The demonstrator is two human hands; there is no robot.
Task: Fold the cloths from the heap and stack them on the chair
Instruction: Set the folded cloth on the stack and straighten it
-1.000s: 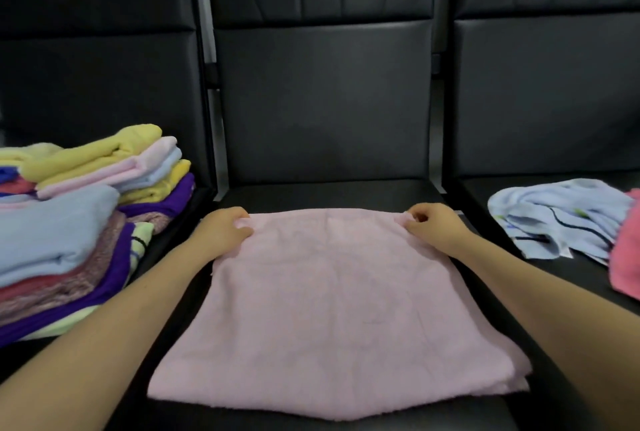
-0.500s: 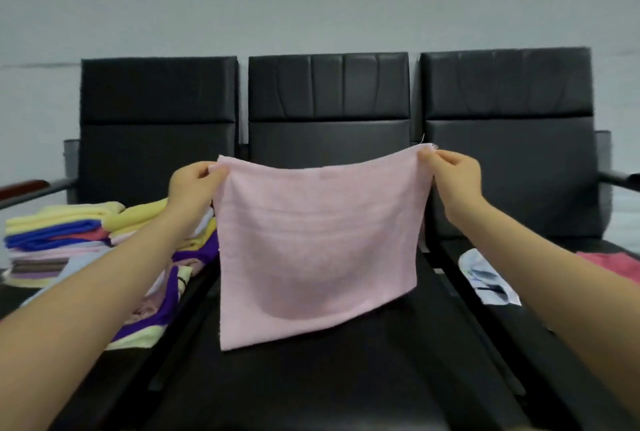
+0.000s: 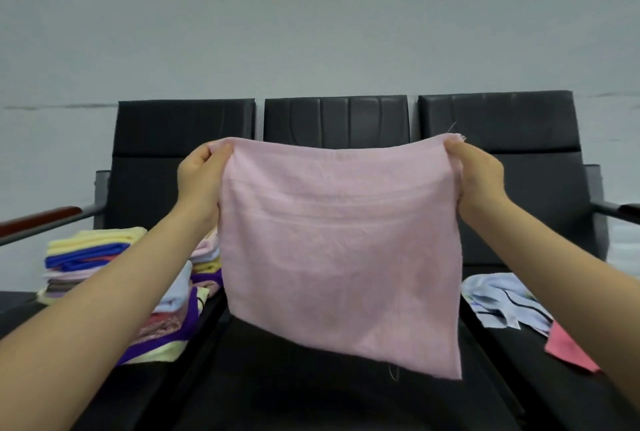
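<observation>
pink cloth (image 3: 341, 257): held up in the air in front of the middle chair, hanging flat and spread out, facing the camera. Top edge sags slightly between the two hands. Lower right corner hangs lower than the lower left. Woven bands run across the upper part. A loose thread sticks up from the top right corner.
left hand (image 3: 201, 177): pinches the top left corner of the pink cloth, fingers curled round the edge, thumb side toward the camera.
right hand (image 3: 476, 174): pinches the top right corner, fingers curled over the edge; some cloth bunches against the palm.
hands: well apart, one at each top corner, cloth stretched between them.
middle chair (image 3: 336, 119): black, padded; backrest shows above the cloth, seat shows below it. Bottom edge of the cloth hangs clear above the seat.
folded stack (image 3: 86, 257): on the left chair's seat, two piles of folded cloths. Back pile shows yellow, blue and pale pink layers. Nearer pile shows light blue, pink-brown pattern, purple and pale yellow; partly hidden by the left forearm.
left chair (image 3: 183, 125): black, with a grey metal armrest topped in red-brown at the far left.
heap (image 3: 509, 302): on the right chair's seat, unfolded. A light blue cloth with dark lines lies crumpled, a red-pink cloth (image 3: 568, 347) just beside it toward the camera.
right chair (image 3: 498, 119): black, armrest at the right edge.
wall (image 3: 311, 22): plain pale grey behind the chairs.
</observation>
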